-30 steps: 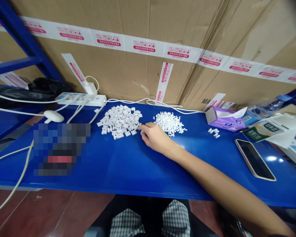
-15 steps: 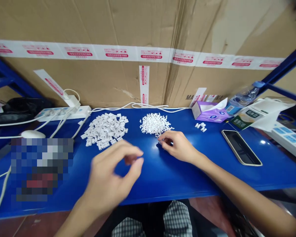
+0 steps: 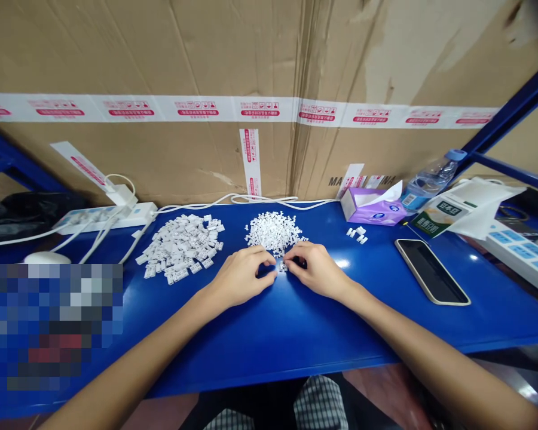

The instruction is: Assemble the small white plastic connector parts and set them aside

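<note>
Plastic pieces (image 3: pixel 283 267) between left hand (image 3: pixel 242 276), right hand (image 3: pixel 316 272), on blue shelf (image 3: pixel 269 358).

White piece (image 3: pixel 283 267) half hidden by fingers (image 3: pixel 293 258); blurred patch (image 3: pixel 59 327) unreadable.

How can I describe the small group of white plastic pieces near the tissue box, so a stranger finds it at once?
On the blue workbench, find the purple tissue box near the back edge. Just in front of it lies a small group of white plastic pieces. It stands apart from the pile of tiny pieces and the pile of larger pieces to its left.
</note>
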### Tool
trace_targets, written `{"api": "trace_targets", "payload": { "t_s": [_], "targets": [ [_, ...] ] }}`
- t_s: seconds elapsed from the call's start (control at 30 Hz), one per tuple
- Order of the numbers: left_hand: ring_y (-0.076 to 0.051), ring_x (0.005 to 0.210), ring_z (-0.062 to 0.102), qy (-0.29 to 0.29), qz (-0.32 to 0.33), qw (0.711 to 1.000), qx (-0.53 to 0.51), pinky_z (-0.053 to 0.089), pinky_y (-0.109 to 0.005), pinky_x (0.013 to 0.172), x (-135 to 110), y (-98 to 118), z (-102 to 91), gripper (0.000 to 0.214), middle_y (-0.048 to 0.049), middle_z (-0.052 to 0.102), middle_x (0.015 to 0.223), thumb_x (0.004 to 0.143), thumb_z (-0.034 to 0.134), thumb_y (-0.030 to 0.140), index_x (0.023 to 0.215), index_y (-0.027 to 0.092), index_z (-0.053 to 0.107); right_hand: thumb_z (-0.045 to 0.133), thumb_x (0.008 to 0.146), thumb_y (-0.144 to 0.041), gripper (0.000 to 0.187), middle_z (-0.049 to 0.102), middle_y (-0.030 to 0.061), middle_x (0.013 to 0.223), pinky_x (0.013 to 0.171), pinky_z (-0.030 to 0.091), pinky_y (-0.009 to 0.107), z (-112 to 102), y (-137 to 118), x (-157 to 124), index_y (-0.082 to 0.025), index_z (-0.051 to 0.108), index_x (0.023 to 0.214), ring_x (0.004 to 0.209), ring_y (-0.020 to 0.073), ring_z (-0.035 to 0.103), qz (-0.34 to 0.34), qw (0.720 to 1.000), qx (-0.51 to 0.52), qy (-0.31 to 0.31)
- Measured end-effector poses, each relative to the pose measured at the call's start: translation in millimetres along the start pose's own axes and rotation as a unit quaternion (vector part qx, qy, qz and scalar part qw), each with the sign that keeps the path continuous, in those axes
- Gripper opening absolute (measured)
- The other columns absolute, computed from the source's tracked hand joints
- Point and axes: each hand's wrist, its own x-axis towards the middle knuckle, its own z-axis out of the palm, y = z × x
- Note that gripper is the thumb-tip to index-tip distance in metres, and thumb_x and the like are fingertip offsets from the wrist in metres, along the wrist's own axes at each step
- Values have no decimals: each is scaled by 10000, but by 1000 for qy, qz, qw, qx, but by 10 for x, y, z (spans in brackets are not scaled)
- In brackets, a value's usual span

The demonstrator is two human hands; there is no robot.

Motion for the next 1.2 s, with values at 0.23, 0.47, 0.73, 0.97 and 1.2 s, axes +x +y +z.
{"api": "trace_targets", "payload": {
  "t_s": [0.23, 0.47, 0.73, 0.97, 1.2],
  "targets": [
    [-238, 889, 634, 54, 115, 989, 80, 538, -372, 748, -128, -143, 134, 291, -91, 660, 997, 994, 493, 199, 1166, 158, 724, 580, 944, -180, 160, 695, 44, 816, 718, 461, 304, -116, 124, 42, -167, 716, 862, 753, 171, 599, -38, 999, -23, -6],
    [-213, 780, 618, 57, 124, 987, 84, 541, -383, 703, -160, -197, 148, 295, -80, 649, 969, 999, 483, 200, 1174, 161, 717, 653, 917, -319, 194, 667, 81, 945, 833, 489, 372, -156, 260, -38, -160, 728, 998, 920, 231, 600, -91, 993, -61, -49],
    [-259, 825, 588, 36, 135, 975, 175, 510, -420, 719, -145, -115, 101, 285, -96, 636, 928, 994, 483, 183, 1178, 136, 695, 681, 918, -327, 191, 659, 82, 953, 867, 485, 410, -60, 251, 32, -152, 717, 982, 913, 235, 591, -110, 989, -81, -51],
    [-248, 861, 598, 41, 100, 991, 83, 514, -414, 761, -135, -166, 94, 249, -82, 640, 964, 976, 545, 203, 1154, 171, 716, 653, 931, -325, 195, 660, 95, 981, 839, 499, 398, -50, 286, 92, -157, 709, 1012, 920, 235, 593, -145, 985, -80, -52],
    [-229, 880, 646, 46, 42, 998, -1, 536, -392, 802, -112, -200, 96, 190, -67, 676, 987, 954, 609, 226, 1091, 185, 734, 623, 949, -328, 235, 672, 99, 969, 860, 520, 410, -50, 321, 36, -149, 703, 1077, 926, 235, 610, -135, 989, -49, -30]
  ]
}}
